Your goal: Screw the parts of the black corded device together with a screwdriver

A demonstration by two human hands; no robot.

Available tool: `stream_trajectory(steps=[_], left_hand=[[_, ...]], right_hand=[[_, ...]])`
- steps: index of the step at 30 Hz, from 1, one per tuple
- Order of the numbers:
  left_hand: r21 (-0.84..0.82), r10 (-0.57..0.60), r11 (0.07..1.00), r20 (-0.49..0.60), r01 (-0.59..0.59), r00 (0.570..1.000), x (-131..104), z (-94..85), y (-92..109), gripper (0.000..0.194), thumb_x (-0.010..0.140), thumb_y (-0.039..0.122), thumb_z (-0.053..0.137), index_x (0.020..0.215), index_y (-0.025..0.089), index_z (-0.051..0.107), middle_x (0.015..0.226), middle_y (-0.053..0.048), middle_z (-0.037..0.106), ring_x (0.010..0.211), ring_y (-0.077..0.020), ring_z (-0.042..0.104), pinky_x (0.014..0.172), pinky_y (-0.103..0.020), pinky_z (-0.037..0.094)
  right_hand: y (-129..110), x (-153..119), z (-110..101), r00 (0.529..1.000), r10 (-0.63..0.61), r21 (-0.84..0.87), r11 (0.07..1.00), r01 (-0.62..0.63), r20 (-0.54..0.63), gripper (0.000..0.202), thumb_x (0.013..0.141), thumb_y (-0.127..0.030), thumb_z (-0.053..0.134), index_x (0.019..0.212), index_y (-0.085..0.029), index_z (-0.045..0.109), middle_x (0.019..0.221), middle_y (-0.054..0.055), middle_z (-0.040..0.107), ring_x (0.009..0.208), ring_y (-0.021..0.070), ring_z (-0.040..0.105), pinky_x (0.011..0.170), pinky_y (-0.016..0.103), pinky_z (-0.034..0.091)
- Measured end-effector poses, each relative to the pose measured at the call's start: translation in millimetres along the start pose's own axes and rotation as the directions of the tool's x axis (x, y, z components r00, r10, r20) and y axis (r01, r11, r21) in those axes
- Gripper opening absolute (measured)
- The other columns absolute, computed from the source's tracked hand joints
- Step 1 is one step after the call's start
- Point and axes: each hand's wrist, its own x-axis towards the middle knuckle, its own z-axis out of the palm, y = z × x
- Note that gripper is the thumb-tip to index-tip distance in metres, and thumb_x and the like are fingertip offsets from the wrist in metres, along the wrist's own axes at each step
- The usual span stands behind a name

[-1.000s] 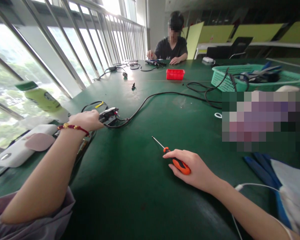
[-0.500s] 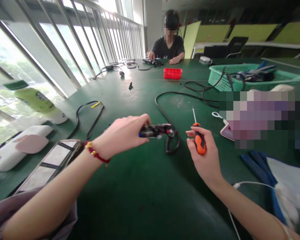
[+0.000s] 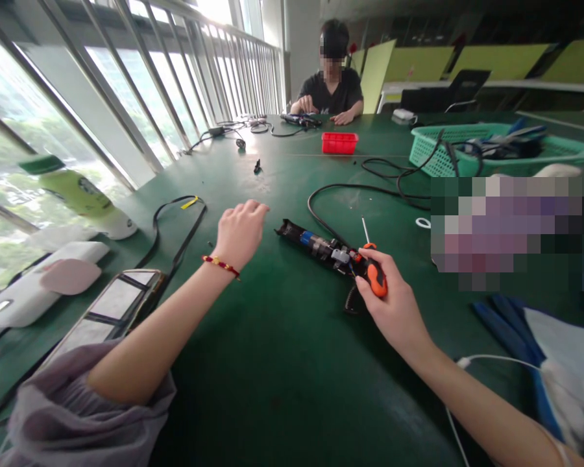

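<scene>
Right hand [image 3: 394, 311]: closed around 1 orange-handled screwdriver [image 3: 372, 267], shaft pointing up and away from the person, near the middle of the green table [image 3: 272, 376]. The handle sits just beside, perhaps touching, the near end of the opened device.

Opened device [image 3: 316, 245]: 1 long black casing with exposed parts inside, lying flat on the table. Its long axis runs from the right hand's grip away and to the left, toward the left hand. A black cord [image 3: 331, 194] leaves its near end and loops toward the far right.

Left hand [image 3: 241, 230]: raised above the table, fingers loosely curled, holding nothing, just left of the device's far end and apart from it. The right hand is the nearer to the device.

Left edge: 1 phone [image 3: 111, 308], 1 white case [image 3: 34, 288], 1 green bottle [image 3: 75, 191].

Far side: 1 red tray [image 3: 339, 143], 1 green basket [image 3: 428, 152], 1 seated person [image 3: 331, 91] at the far edge.
</scene>
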Motion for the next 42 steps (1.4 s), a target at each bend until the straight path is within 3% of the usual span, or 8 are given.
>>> stream_trajectory(steps=[3,7,9,14,20,25,34,42], left_hand=[[0.034,-0.155,0.988,0.221,0.152,0.963,6.6,-4.1,-45.3,0.043,0.077,0.015,0.041,0.113,0.025,0.061,0.116,-0.009,0.060,0.096,-0.0278,0.061,0.077,-0.037,0.046],[-0.172,0.068,0.985,0.354,-0.007,0.933,6.0,0.5,-80.4,0.037,0.075,0.026,0.045,0.107,0.022,0.065,0.106,-0.005,0.064,0.093,-0.0215,0.061,0.083,-0.029,0.045],[-0.186,0.144,0.979,0.354,-0.081,0.924,4.2,5.4,-82.8,0.033,0.077,0.030,0.045,0.101,0.019,0.065,0.103,-0.006,0.064,0.090,-0.0187,0.060,0.084,-0.026,0.044],[-0.065,0.083,0.996,0.338,-0.064,0.938,2.5,12.5,-75.5,0.025,0.081,0.024,0.040,0.088,0.014,0.062,0.097,-0.008,0.062,0.083,-0.0181,0.058,0.077,-0.027,0.043],[0.050,-0.088,0.996,0.299,0.076,0.950,4.9,-9.1,-103.5,0.019,0.076,0.022,0.048,0.085,0.013,0.061,0.082,-0.006,0.063,0.075,-0.0184,0.056,0.071,-0.028,0.042],[0.110,-0.280,0.960,0.389,0.257,0.878,2.3,-25.0,-120.1,0.018,0.067,0.025,0.058,0.083,0.017,0.063,0.071,0.000,0.063,0.068,-0.0153,0.054,0.060,-0.022,0.039],[0.059,-0.296,0.948,0.524,0.313,0.798,-1.6,-10.0,-105.7,0.023,0.063,0.019,0.054,0.081,0.017,0.068,0.067,-0.002,0.065,0.063,-0.0158,0.056,0.061,-0.024,0.041],[0.070,-0.291,0.951,0.542,0.302,0.788,0.5,-8.5,-101.2,0.015,0.063,0.023,0.057,0.075,0.017,0.066,0.067,-0.003,0.065,0.071,-0.0193,0.059,0.063,-0.026,0.042]], right_hand=[[0.1,0.0,0.1,1.000,-0.025,0.017,1.000,0.025,0.004,0.038,0.079,-0.024,0.053,0.118,-0.021,0.051,0.105,0.007,0.062,0.080,0.0171,0.061,0.077,0.030,0.047],[2.1,1.0,0.1,1.000,-0.031,0.020,0.999,0.031,-0.005,0.038,0.079,-0.024,0.054,0.117,-0.021,0.052,0.105,0.007,0.063,0.082,0.0171,0.062,0.077,0.029,0.047],[2.3,1.5,-0.3,1.000,-0.018,0.012,1.000,0.018,0.000,0.038,0.079,-0.025,0.054,0.117,-0.021,0.052,0.103,0.007,0.063,0.078,0.0165,0.062,0.074,0.028,0.047],[0.4,1.6,-2.2,1.000,0.013,0.004,1.000,-0.013,0.020,0.039,0.079,-0.027,0.052,0.117,-0.020,0.051,0.101,0.006,0.064,0.078,0.0166,0.062,0.074,0.027,0.046],[0.7,2.7,-4.2,0.999,0.029,-0.007,1.000,-0.029,0.039,0.039,0.079,-0.027,0.052,0.118,-0.021,0.052,0.100,0.006,0.064,0.080,0.0174,0.061,0.076,0.028,0.046],[1.1,2.5,-3.0,0.998,0.035,-0.003,0.999,-0.035,0.044,0.040,0.079,-0.026,0.052,0.118,-0.022,0.051,0.102,0.005,0.064,0.082,0.0178,0.062,0.077,0.029,0.045],[0.1,3.9,-2.7,0.998,0.035,-0.014,0.999,-0.034,0.046,0.039,0.078,-0.026,0.052,0.117,-0.022,0.052,0.101,0.005,0.064,0.081,0.0178,0.062,0.077,0.029,0.046],[1.1,3.3,-2.7,0.999,0.023,-0.006,1.000,-0.022,0.039,0.039,0.078,-0.027,0.052,0.117,-0.022,0.051,0.098,0.005,0.064,0.079,0.0174,0.062,0.076,0.029,0.046]])
